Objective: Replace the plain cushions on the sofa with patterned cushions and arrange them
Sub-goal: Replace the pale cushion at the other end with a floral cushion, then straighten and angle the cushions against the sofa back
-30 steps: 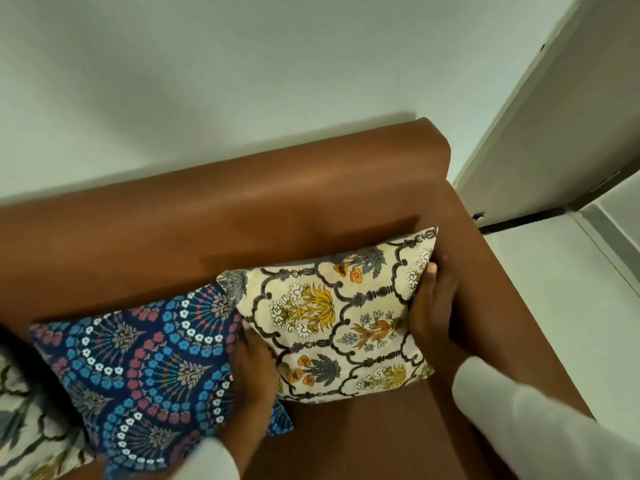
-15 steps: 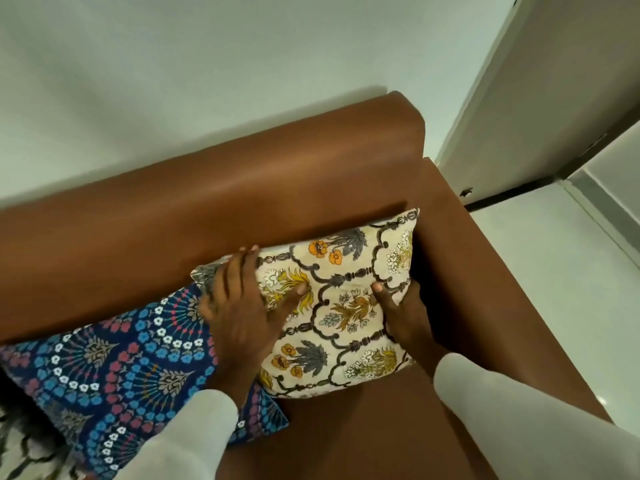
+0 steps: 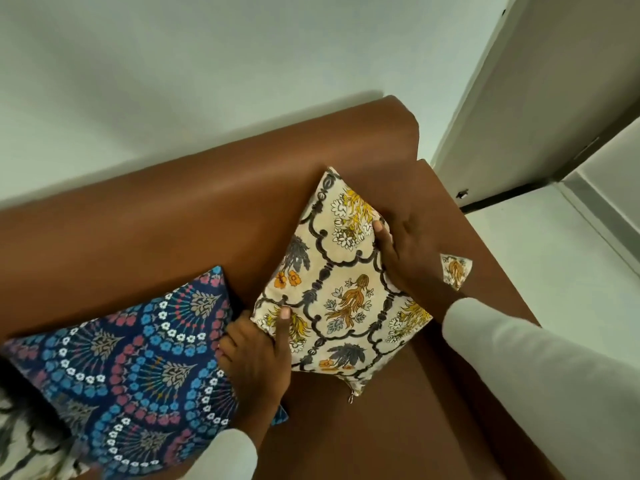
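Note:
A cream cushion [image 3: 341, 296] with a dark lattice and yellow-orange flowers stands on one corner like a diamond against the brown sofa's [image 3: 173, 223] backrest, near the right armrest. My left hand [image 3: 258, 355] grips its left corner, thumb on the front. My right hand [image 3: 407, 252] holds its right edge, and one corner of the cushion peeks out beyond my wrist. A navy cushion [image 3: 138, 355] with blue, pink and white fan patterns leans on the backrest to the left, touching my left hand.
A third cream patterned cushion [image 3: 24, 441] shows at the bottom left edge, partly cut off. The right armrest [image 3: 485, 271] borders pale floor [image 3: 554, 271]. A door [image 3: 554, 98] stands behind the sofa's right end. A white wall rises behind the backrest.
The cream cushion has turned from lying square against the backrest to standing on a corner. My right hand moved up along its right edge; my left hand dropped to its left corner.

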The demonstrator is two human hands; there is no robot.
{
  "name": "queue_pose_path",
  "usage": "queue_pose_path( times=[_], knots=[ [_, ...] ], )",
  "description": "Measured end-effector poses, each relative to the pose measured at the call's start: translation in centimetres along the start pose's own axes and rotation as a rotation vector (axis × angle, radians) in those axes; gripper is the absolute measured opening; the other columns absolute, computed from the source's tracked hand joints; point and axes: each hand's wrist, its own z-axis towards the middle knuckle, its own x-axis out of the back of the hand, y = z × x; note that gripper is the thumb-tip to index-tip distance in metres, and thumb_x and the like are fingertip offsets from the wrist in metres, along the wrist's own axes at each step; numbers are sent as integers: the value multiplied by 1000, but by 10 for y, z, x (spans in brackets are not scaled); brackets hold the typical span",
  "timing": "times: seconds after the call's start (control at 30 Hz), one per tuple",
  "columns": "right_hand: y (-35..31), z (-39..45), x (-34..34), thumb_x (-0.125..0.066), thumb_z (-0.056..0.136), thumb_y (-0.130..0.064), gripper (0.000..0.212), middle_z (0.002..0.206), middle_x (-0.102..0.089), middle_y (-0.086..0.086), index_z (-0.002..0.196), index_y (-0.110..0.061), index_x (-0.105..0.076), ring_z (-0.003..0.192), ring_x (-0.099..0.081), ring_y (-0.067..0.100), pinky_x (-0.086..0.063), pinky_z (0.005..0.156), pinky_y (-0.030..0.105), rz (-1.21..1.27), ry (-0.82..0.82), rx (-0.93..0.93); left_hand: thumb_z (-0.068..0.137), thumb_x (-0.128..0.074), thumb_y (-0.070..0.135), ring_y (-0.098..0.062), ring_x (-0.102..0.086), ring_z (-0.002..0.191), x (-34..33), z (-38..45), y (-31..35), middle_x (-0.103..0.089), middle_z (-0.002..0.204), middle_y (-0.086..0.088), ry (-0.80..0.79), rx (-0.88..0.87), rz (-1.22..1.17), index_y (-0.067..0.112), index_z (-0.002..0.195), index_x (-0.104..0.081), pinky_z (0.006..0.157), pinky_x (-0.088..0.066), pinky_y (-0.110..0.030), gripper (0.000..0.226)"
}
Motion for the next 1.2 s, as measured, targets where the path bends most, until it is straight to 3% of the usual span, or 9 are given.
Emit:
queue_pose_path(
  times=[0.17, 0.27, 0.37, 0.57, 0.73, 0.83, 0.93, 1.1, 1.2],
  knots=[
    [-4, -28, -10, -14, 114, -64, 70, 163, -51, 9, 161, -24, -48, 149, -47, 32, -24, 121, 46, 7, 178, -116, 96, -12, 93, -42, -45, 143, 4, 7, -2, -48, 155, -18, 118, -59, 9, 24, 158, -38, 112, -37, -66, 96],
    [-8, -80, -31, -21, 115, -62, 69, 188, -6, 2, 178, -34, -15, 174, -7, 26, -1, 137, 53, -88, 116, 115, 106, -34, 75, -34, -30, 162, 0, 4, -9, -34, 174, -10, 229, -471, 88, 28, 166, -35, 121, -27, -63, 76],
    [13, -107, -57, -15, 114, -68, 75, 188, 9, 1, 178, -34, 0, 174, 10, 26, -3, 134, 73, -213, -21, 181, 110, -41, 67, -32, -15, 172, -13, 16, -10, -8, 188, -1, 131, -865, 217, 37, 177, -16, 127, -30, -66, 78],
    [16, -86, -59, -7, 115, -65, 71, 189, -2, -6, 178, -35, -3, 175, -1, 19, -5, 134, 74, -24, 51, -244, 100, -27, 88, -23, -11, 173, 10, 71, -34, -12, 186, 8, 97, -632, 279, 35, 178, -8, 134, -18, -56, 96],
    [-66, -113, -32, -23, 117, -56, 68, 187, -16, 4, 177, -24, -20, 174, -9, 24, -3, 139, 58, 162, 133, -76, 111, -34, 69, -28, -26, 167, 80, 88, -90, -30, 179, 1, 331, -474, 224, 35, 170, -33, 126, -25, -56, 69],
    [-148, -170, -42, -53, 110, -41, 59, 161, -55, 27, 155, -3, -54, 153, -47, 47, -34, 127, 64, 286, 27, 68, 110, -37, 69, -36, -43, 148, 130, 106, -142, -48, 159, -6, 404, -278, 187, 30, 154, -48, 113, -35, -63, 60],
    [-216, -225, -76, -63, 108, -33, 46, 136, -68, 23, 137, 2, -66, 128, -64, 46, -54, 106, 64, 389, -140, -47, 107, -34, 75, -38, -49, 134, 161, 116, -197, -57, 147, -5, 318, -274, 226, 28, 144, -55, 104, -43, -63, 63],
    [-260, -252, -144, -61, 95, -78, 110, 182, -26, 10, 176, -17, -20, 169, -22, 35, -21, 137, 55, 461, -578, -386, 103, -33, 79, -37, -54, 140, 176, 128, -264, -63, 147, -3, 158, -369, 323, 25, 148, -59, 106, -45, -58, 75],
    [-259, -242, -170, -68, 82, -83, 119, 178, -38, 7, 174, -20, -27, 166, -36, 35, -33, 133, 61, 710, -593, -463, 101, -35, 83, -35, -60, 132, 174, 133, -277, -66, 132, -5, 123, -410, 337, 21, 136, -62, 103, -47, -55, 77]
  ],
)
